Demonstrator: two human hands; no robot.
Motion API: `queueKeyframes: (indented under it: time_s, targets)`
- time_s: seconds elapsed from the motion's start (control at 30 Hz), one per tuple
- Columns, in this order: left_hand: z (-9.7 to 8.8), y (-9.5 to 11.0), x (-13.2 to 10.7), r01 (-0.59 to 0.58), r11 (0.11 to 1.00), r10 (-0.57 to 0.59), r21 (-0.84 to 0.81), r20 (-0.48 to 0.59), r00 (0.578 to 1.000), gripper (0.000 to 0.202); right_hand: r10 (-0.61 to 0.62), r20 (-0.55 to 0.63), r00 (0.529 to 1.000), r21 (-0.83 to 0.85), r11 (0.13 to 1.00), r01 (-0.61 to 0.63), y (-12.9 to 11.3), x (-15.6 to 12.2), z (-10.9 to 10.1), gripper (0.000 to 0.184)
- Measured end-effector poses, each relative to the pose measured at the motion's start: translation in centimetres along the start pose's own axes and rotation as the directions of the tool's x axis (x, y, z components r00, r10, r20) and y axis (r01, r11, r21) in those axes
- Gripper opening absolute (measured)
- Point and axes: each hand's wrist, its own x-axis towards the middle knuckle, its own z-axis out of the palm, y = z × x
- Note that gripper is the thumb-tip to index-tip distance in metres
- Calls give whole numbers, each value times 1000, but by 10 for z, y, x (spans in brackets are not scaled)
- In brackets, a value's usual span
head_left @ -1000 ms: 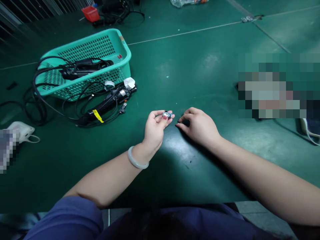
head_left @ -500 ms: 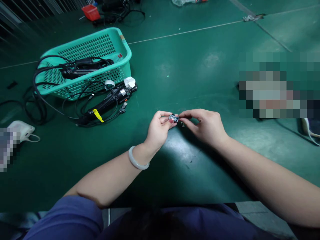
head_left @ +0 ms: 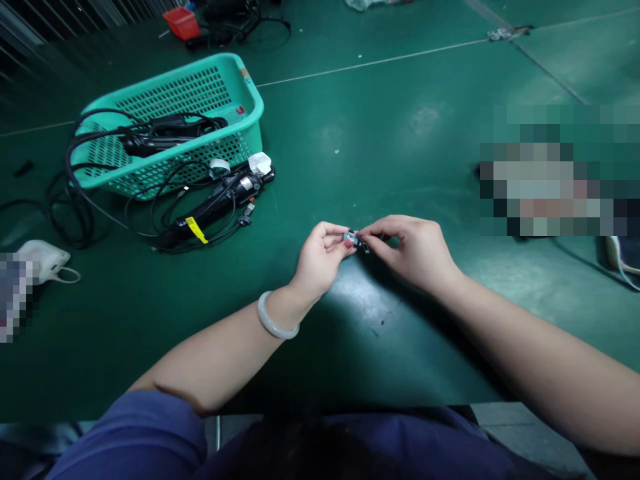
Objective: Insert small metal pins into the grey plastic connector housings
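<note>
My left hand (head_left: 317,257) pinches a small silver-and-black part (head_left: 351,237) between thumb and fingers; its kind is too small to make out. From the right, my right hand (head_left: 415,247) is closed in a pinch, its fingertips meeting the right end of that part. What those fingertips hold is too small to tell. Just below them shows a tiny rectangular metal loop (head_left: 366,249); whether it is attached to the part or lies on the table, I cannot tell. Both hands are just above the green tabletop (head_left: 320,360).
Left of my hands stands a turquoise plastic basket (head_left: 255,110) holding black corded devices (head_left: 155,137). Before it lies a black device (head_left: 220,203) with cables and a yellow tag. A white charger-like object (head_left: 45,260) is far left, a red bin (head_left: 183,24) at the back. Blurred objects (head_left: 545,187) lie right.
The small part and my left fingertips have shifted slightly right, closer to the metal loop. My right hand keeps its pinch with barely any movement.
</note>
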Motion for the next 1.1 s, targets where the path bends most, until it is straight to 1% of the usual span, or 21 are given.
queueKeyframes:
  time_s: [0.17, 0.23, 0.33, 0.5, 0.8, 0.9, 1.0, 1.1]
  targets:
    - [0, 1, -2, -23, 1000, 23, 10, 17, 1000, 25, 159, -11, 987, 112, 981, -157, 0, 0, 2, 13]
    - [0, 1, -2, -31, 999, 31, 17, 19, 999, 25, 201, -17, 980, 134, 971, -197, -1, -1, 3, 13]
    - [0, 0, -2, -34, 999, 34, 9, 20, 999, 25, 228, -33, 973, 129, 967, -222, -2, -1, 4, 13]
    - [0, -1, -2, -32, 999, 32, -2, 30, 999, 28, 226, -62, 972, 98, 971, -219, -6, -2, 5, 14]
    - [1, -1, -3, -17, 1000, 18, -7, 14, 1000, 24, 207, -60, 976, 17, 978, -207, -7, -1, 4, 13]
    - [1, -1, -3, -20, 1000, 20, -4, 20, 1000, 25, 185, -68, 980, -2, 983, -186, -7, -2, 4, 12]
    - [0, -1, -3, -23, 1000, 23, -3, 24, 999, 24, 159, -73, 985, 8, 987, -159, -7, -3, 4, 14]
    - [0, 0, -3, -18, 1000, 18, -21, 22, 1000, 24, 159, -65, 985, 81, 985, -153, -6, -3, 3, 17]
